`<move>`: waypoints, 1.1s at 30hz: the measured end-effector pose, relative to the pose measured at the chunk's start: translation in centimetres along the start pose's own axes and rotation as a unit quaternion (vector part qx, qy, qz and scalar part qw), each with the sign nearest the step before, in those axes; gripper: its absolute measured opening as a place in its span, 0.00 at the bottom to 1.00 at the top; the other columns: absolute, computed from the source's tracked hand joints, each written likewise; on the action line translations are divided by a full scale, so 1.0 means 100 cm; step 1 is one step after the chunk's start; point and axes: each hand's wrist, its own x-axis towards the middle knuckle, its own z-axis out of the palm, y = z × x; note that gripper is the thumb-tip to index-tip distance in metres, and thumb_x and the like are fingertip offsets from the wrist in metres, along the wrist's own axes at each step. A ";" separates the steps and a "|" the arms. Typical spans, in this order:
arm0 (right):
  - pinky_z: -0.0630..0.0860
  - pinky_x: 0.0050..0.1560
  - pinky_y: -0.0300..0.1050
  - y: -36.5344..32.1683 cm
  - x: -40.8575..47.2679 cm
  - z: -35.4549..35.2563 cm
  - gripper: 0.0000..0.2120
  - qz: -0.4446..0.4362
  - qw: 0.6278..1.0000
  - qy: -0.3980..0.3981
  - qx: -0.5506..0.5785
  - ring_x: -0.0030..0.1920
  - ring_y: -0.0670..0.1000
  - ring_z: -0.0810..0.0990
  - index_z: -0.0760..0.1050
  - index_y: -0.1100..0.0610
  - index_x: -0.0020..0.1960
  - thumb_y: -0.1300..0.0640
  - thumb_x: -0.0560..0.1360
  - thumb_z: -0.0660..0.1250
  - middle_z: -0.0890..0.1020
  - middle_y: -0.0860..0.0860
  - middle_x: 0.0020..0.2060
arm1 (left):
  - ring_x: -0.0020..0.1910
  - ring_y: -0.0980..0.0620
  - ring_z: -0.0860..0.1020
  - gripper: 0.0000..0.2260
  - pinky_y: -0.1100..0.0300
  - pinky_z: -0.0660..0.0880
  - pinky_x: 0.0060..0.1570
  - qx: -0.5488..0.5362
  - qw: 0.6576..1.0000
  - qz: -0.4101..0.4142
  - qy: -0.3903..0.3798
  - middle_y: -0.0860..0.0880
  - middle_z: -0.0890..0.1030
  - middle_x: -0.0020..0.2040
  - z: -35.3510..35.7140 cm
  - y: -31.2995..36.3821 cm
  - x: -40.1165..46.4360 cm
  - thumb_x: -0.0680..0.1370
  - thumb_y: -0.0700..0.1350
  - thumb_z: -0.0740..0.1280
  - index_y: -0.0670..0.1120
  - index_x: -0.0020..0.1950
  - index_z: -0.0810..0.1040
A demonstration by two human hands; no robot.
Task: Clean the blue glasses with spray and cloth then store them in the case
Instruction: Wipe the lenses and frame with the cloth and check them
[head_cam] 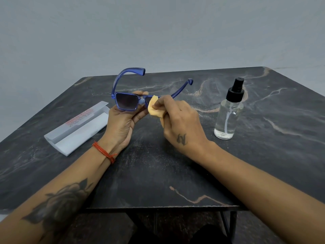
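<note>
Head view. Blue sunglasses (126,101) are held above the dark marbled table (263,155), temples unfolded and pointing away from the wearer. The frame is gripped by the left hand (121,124) at the bridge and lower rim, thumb on top, fingers curled beneath the dark lens on the left. A red thread band (103,151) is worn on the left wrist.

A yellow cleaning cloth (153,108) is pinched in the right hand (179,124) and pressed against the lens on the right, which is mostly covered by it. The right fingers are curled round the cloth.

A clear spray bottle (228,113) with a black pump top is stood upright on the table, right of the hands and apart from them. A white glasses case (77,127), flap open, is laid on the table to the left, near the left hand but not touched. Red print on its flap cannot be read.
</note>
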 end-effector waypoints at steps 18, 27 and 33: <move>0.61 0.30 0.38 -0.001 0.002 0.002 0.16 -0.022 0.996 -0.025 -0.088 0.40 0.54 0.74 0.80 0.58 0.53 0.66 0.66 0.73 0.79 0.55 0.45 | 0.47 0.52 0.82 0.09 0.62 0.78 0.42 0.005 1.000 -0.005 0.001 0.49 0.85 0.44 -0.001 0.001 0.001 0.69 0.38 0.67 0.43 0.48 0.79; 0.62 0.26 0.40 -0.003 0.000 0.004 0.21 0.022 0.994 -0.075 -0.074 0.35 0.50 0.66 0.75 0.55 0.62 0.64 0.69 0.69 0.74 0.55 0.42 | 0.45 0.54 0.82 0.09 0.62 0.78 0.42 0.010 1.000 -0.001 0.001 0.51 0.85 0.42 0.001 0.002 -0.001 0.70 0.35 0.67 0.48 0.41 0.83; 0.47 0.27 0.32 -0.011 0.000 0.000 0.26 0.027 0.982 -0.108 -0.151 0.33 0.53 0.71 0.75 0.56 0.62 0.63 0.64 0.72 0.74 0.56 0.41 | 0.46 0.54 0.82 0.11 0.62 0.79 0.42 0.018 1.000 0.002 0.000 0.51 0.85 0.43 0.001 0.003 0.000 0.71 0.34 0.66 0.48 0.40 0.84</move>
